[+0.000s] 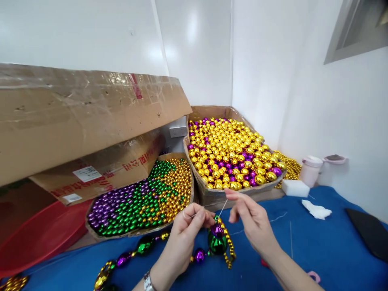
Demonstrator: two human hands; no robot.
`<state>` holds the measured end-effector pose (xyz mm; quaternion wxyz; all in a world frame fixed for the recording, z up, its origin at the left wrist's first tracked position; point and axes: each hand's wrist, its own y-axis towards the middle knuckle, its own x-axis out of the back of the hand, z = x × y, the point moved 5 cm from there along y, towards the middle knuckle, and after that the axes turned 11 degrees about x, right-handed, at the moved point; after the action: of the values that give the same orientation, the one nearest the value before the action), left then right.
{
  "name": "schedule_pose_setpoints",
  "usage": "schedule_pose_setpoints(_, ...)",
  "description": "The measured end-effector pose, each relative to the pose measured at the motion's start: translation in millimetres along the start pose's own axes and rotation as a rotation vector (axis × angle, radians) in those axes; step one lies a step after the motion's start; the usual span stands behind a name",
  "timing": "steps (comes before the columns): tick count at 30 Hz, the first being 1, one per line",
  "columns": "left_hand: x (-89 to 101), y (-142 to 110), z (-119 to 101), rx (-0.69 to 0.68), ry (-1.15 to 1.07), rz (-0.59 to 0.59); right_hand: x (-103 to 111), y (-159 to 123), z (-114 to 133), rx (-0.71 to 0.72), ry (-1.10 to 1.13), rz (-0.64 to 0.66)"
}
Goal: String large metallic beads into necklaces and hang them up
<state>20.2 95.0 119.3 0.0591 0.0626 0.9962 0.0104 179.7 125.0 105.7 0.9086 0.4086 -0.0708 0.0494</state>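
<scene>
A thin white string (pixel 223 207) runs between my two hands above the bead pendant. My left hand (pixel 191 228), with a watch at its wrist, is closed in a pinch on the string beside the top of the pendant. To the right, my right hand (pixel 250 216) draws the string's upper end tight at its fingertips. Below them hangs a large shiny green bead (pixel 217 242) with a purple bead (pixel 217 229) above it and a loop of small gold beads (pixel 229 242) alongside. A strand with a dark green bead (pixel 145 245) curves left across the blue cloth, passing behind my left forearm.
A box of gold and purple beads (pixel 230 139) stands behind my hands. Left of it is a box of purple, green and gold beads (pixel 142 206), under cardboard flaps (pixel 91 109). A red basin (pixel 45 234), white tissue (pixel 316 209) and black flat object (pixel 368 234) lie around.
</scene>
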Motion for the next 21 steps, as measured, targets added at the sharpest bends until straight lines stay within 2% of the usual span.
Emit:
schedule_pose_setpoints(2,-0.3,0,-6,-0.013,-0.002,0.007,-4,3,1,0.248,-0.396,0.210)
schedule_pose_setpoints(4,0.6,3,-14,-0.022,-0.005,0.003,-10,3,1,0.445,-0.664,0.390)
schedule_pose_setpoints(8,-0.2,13,-40,-0.004,-0.024,0.026,-13,18,11,0.603,-0.800,0.574)
schedule_pose_setpoints(10,-2.0,19,-60,-0.031,-0.015,0.048,-12,38,23,0.660,-0.838,0.611)
schedule_pose_setpoints(14,-3.2,27,-111,-0.179,0.071,0.045,-3,95,55,0.774,-0.887,0.616)
schedule_pose_setpoints(18,-1.8,27,-164,-0.331,0.089,0.045,3,147,92,0.889,-0.923,0.596)
schedule_pose_setpoints(21,-2.4,23,-201,-0.394,0.129,0.019,3,177,119,1.014,-0.987,0.556)
